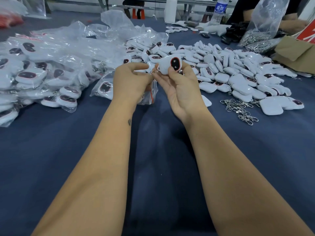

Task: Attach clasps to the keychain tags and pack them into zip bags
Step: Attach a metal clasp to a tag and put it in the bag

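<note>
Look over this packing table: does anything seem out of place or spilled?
Nothing looks damaged. The loose clasps lie in a tangled scatter on the blue cloth by the heap of unbagged tags. The right hand holds one tag; the left hand pinches its clasp.

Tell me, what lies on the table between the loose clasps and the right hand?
In the head view, one white tag lies on the blue cloth between the clasps and the right hand.
</note>
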A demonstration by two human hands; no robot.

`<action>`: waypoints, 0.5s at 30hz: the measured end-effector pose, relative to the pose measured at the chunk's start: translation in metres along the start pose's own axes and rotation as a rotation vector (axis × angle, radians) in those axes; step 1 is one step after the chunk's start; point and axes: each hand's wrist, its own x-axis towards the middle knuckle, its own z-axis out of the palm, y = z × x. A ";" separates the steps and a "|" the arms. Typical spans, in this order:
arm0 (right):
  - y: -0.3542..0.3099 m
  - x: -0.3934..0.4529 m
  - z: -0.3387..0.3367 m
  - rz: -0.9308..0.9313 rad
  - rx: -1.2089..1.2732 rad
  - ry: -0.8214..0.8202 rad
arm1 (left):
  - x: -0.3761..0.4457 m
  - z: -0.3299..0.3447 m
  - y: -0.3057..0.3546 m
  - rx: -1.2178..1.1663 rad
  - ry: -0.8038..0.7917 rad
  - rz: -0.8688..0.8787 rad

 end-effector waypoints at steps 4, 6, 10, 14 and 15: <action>0.002 0.000 0.000 0.025 -0.102 0.030 | -0.002 0.002 0.002 -0.033 0.030 0.062; 0.004 0.000 -0.001 0.018 -0.227 0.031 | -0.003 0.002 0.004 -0.068 0.062 0.101; 0.009 -0.004 0.000 0.000 -0.525 -0.018 | -0.002 0.001 0.007 -0.096 0.134 0.178; 0.013 -0.005 0.000 -0.162 -1.026 -0.081 | -0.005 0.004 0.009 -0.064 0.123 0.250; 0.013 -0.006 0.000 -0.195 -1.077 -0.088 | -0.006 0.005 0.009 -0.035 0.118 0.274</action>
